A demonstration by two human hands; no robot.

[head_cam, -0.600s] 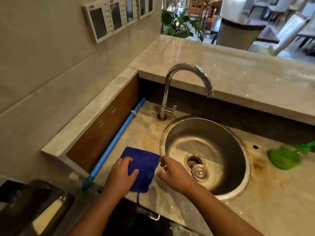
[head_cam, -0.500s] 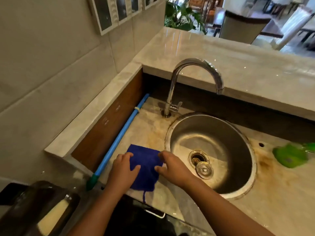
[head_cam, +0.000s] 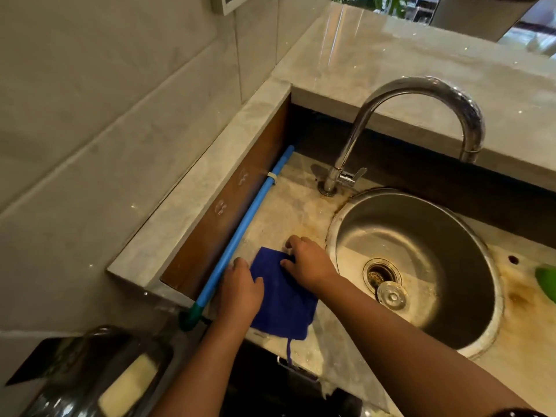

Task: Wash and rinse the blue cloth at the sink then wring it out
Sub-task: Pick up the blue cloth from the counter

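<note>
Blue cloth lies flat on the stained stone counter, left of the basin and not in it. This head view is the only one, so everything comes from here.

The left hand sits on the cloth's left edge with its fingers curled down over that edge and its thumb on the fabric. The right hand holds the far right corner, thumb on top and fingers bent past the corner. Both seem to pinch the cloth rather than press it flat, and they are a little apart with bare cloth between them. The cloth's longer run goes from the far left corner, between the hands, down to the near right corner at the counter's front edge, where a loose blue loop dangles.

The coming move turns on one relation: the round steel sink is to the right of the cloth, just beside the right hand, so that hand is nearer. The tap arches over the basin's far side, and its mouth is well to the right of both hands (no water shows running from it). My judgement is that the cloth must be lifted and carried rightward under that spout before any washing starts.

The count is:
- one cloth
- two hands
- one sink
- one tap
- one drain strainer lying loose beside the open drain
- one blue pipe along the left wall
- one green object, cut off at the right edge
</note>
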